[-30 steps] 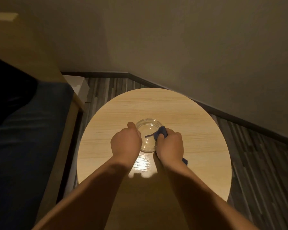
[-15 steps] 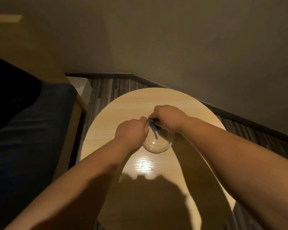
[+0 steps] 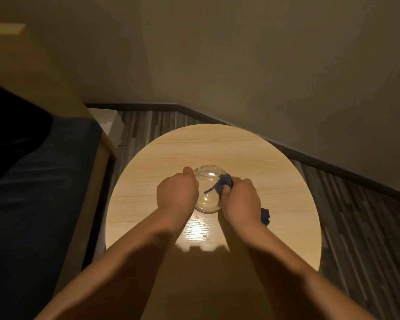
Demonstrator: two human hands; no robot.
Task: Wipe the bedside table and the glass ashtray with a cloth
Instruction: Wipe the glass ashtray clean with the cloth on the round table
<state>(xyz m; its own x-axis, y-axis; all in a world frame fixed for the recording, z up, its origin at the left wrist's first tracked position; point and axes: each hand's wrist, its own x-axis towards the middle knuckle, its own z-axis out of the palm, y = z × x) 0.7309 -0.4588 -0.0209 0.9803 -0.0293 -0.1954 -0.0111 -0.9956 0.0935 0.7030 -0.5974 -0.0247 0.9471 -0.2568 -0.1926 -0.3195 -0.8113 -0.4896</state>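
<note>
The glass ashtray (image 3: 207,190) stands near the middle of the round wooden surface (image 3: 252,158), caught between the two hands. The left hand (image 3: 177,192) curls round its left wall, the grip closed on the glass with the thumb up at the far rim. The right hand (image 3: 240,202) sits just right of the ashtray, its grip bunched tight on a dark blue cloth (image 3: 222,184). From that grip the cloth pokes forward and left over the right rim and into the bowl, a thin tail of it trailing across the clear bottom. Another corner of the cloth sticks out behind the right wrist and rests on the surface. Just nearer than both grips, a bright glare lies on the wood, and the forearms cast a broad shadow over the near edge. Left of the left hand, past the edge of the surface, is a bed (image 3: 32,192) with a dark blue cover and a wooden frame. Striped flooring (image 3: 356,215) shows to the right.
</note>
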